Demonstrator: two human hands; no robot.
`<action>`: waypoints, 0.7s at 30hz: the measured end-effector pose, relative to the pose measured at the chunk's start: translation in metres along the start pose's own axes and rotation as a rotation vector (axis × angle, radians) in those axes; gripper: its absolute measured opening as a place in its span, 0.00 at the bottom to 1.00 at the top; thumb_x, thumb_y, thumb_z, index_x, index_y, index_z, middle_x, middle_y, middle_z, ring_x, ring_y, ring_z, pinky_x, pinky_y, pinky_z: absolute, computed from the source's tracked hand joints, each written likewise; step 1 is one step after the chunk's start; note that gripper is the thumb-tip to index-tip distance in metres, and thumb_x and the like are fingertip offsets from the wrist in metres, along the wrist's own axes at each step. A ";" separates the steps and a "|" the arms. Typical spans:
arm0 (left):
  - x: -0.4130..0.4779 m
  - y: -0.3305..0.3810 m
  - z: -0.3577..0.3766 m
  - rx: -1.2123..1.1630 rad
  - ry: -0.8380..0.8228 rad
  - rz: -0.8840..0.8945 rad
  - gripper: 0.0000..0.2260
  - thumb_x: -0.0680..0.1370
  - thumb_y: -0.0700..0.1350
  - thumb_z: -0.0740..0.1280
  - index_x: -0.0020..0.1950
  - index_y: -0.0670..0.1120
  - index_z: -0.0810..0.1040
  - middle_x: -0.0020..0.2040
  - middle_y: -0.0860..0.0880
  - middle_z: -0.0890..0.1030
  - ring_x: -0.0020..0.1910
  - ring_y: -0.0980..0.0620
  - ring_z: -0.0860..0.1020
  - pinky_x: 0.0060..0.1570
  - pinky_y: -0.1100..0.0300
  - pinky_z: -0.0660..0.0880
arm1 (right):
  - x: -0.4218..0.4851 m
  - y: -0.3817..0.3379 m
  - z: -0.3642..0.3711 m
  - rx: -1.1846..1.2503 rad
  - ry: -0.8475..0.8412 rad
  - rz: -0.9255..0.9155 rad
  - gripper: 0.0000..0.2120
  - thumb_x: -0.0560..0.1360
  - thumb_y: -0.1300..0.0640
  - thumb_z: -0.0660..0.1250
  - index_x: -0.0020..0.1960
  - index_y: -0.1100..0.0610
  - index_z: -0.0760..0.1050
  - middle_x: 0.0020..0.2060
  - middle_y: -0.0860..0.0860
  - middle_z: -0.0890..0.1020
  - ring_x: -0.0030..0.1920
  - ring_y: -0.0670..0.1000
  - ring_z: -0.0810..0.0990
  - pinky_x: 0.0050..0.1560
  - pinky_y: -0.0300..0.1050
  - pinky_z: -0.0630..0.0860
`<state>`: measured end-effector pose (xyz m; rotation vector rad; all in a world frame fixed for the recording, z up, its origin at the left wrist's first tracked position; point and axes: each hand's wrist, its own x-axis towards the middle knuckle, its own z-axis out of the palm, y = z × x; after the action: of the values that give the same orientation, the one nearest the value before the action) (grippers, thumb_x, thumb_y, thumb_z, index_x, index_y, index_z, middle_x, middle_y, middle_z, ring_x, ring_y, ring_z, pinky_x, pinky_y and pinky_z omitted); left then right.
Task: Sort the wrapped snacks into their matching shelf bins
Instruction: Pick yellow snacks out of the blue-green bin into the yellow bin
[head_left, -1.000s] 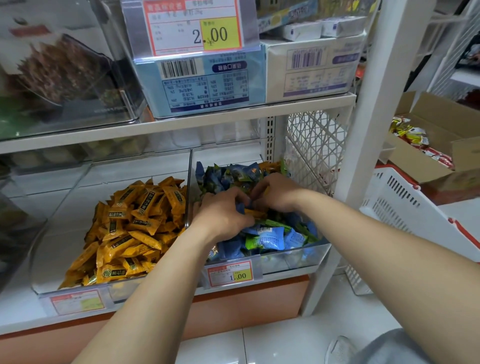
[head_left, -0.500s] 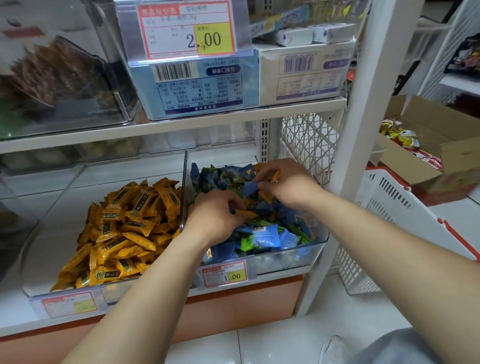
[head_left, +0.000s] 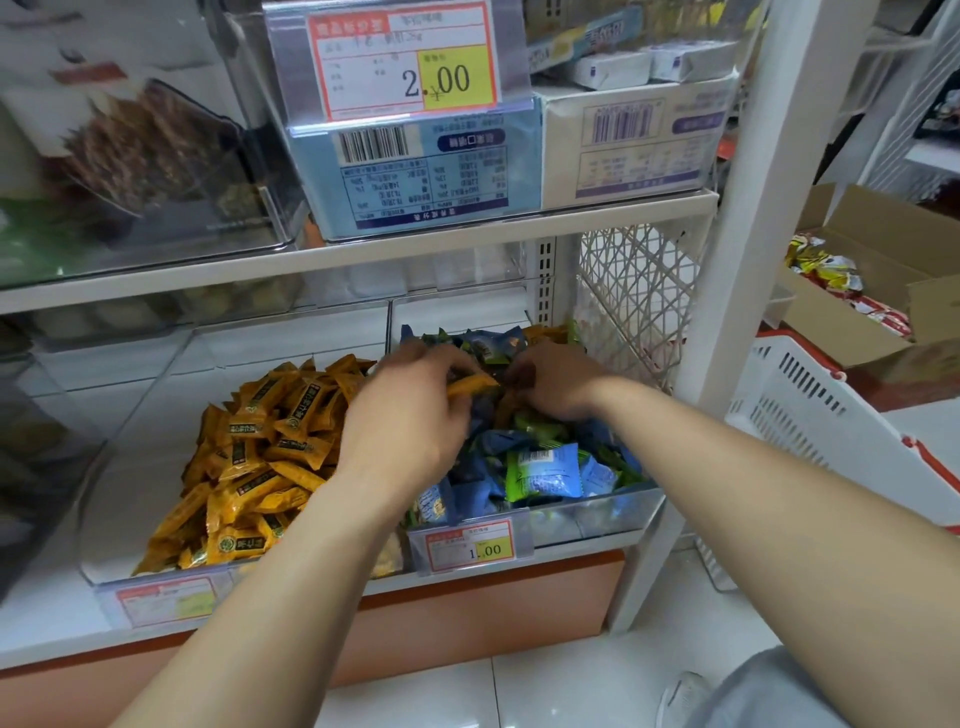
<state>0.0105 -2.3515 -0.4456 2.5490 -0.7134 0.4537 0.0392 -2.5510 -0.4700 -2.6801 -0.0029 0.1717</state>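
Note:
Two clear bins stand side by side on the lower shelf. The left bin (head_left: 156, 395) holds a heap of orange wrapped snacks (head_left: 260, 467). The right bin (head_left: 613, 514) holds blue and green wrapped snacks (head_left: 545, 470) with a few orange ones mixed in. My left hand (head_left: 410, 421) reaches over the divider into the right bin and pinches an orange snack (head_left: 470, 385). My right hand (head_left: 558, 382) lies curled in the same bin at the back, fingers among the wrappers; what it grips is hidden.
A shelf board (head_left: 363, 254) hangs close above the bins, carrying boxes and a 2.00 price tag (head_left: 405, 62). A white upright post (head_left: 727, 260) stands to the right, then a white basket (head_left: 841, 441) and an open cardboard box (head_left: 883, 291) of snacks.
Both hands have shifted toward the back of the right bin. My left hand has lifted an orange snack out of the blue and green pile.

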 end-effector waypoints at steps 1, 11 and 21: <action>0.000 -0.005 -0.005 -0.018 0.024 -0.025 0.13 0.75 0.46 0.69 0.59 0.56 0.78 0.53 0.51 0.77 0.48 0.47 0.78 0.43 0.55 0.76 | 0.003 0.002 0.002 -0.031 -0.013 0.038 0.14 0.79 0.59 0.65 0.63 0.53 0.80 0.60 0.52 0.81 0.59 0.54 0.79 0.58 0.43 0.75; -0.003 -0.031 -0.016 -0.383 0.095 -0.237 0.15 0.75 0.48 0.72 0.57 0.57 0.71 0.45 0.57 0.82 0.46 0.52 0.81 0.44 0.57 0.78 | -0.002 -0.005 -0.011 0.171 0.148 0.018 0.07 0.76 0.60 0.68 0.49 0.49 0.83 0.51 0.47 0.83 0.50 0.47 0.80 0.48 0.36 0.71; -0.001 -0.019 -0.012 -0.710 0.107 -0.280 0.06 0.81 0.47 0.65 0.53 0.53 0.81 0.47 0.53 0.85 0.49 0.54 0.82 0.52 0.50 0.80 | -0.043 -0.051 -0.043 0.767 0.295 -0.262 0.12 0.75 0.64 0.71 0.41 0.47 0.82 0.34 0.41 0.84 0.36 0.40 0.80 0.38 0.33 0.76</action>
<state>0.0181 -2.3310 -0.4421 1.8942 -0.3730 0.1886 0.0035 -2.5259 -0.4042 -1.8923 -0.1611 -0.2596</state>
